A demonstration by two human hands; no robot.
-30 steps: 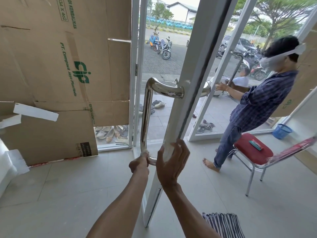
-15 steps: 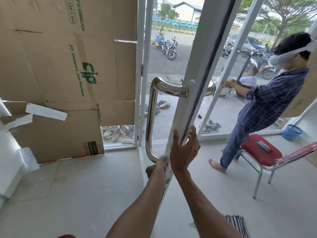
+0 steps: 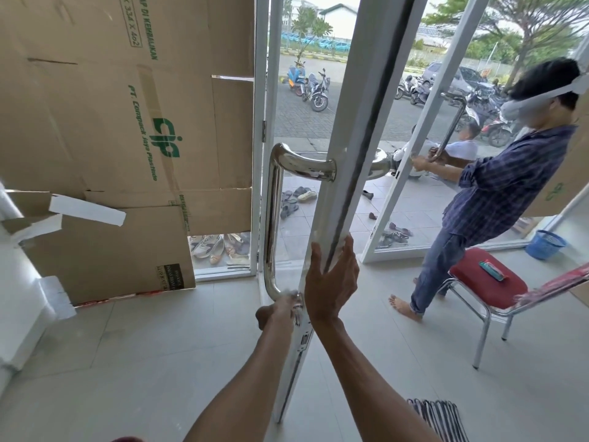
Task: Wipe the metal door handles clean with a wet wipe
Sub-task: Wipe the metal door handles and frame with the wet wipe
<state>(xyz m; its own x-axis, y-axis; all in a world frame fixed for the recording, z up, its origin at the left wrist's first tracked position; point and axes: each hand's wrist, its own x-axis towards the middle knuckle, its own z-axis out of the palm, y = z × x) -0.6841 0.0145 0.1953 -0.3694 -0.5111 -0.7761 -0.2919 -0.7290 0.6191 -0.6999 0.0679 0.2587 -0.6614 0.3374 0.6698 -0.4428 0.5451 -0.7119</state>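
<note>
A long polished metal door handle [image 3: 273, 218] runs down the white-framed glass door [image 3: 360, 148], bent in at top and bottom. My left hand [image 3: 280, 309] is curled round the handle's lower bend where it meets the frame; a pale bit of wet wipe [image 3: 291, 295] shows at its fingers. My right hand [image 3: 333, 282] grips the door's edge just above, thumb on the near face and fingers wrapped round the far side. The matching outer handle [image 3: 379, 167] is mostly hidden behind the frame.
Flattened cardboard [image 3: 127, 138] covers the left window. Another person [image 3: 497, 193] stands at right, working at the second door's handle [image 3: 449, 132]. A red chair [image 3: 487, 282], a blue basket [image 3: 545, 244] and a striped mat [image 3: 439, 419] occupy the tiled floor.
My left hand has slid from the handle's lower curve inward to its base at the frame. My right hand has moved a little up the door's edge. The view has shifted left.
</note>
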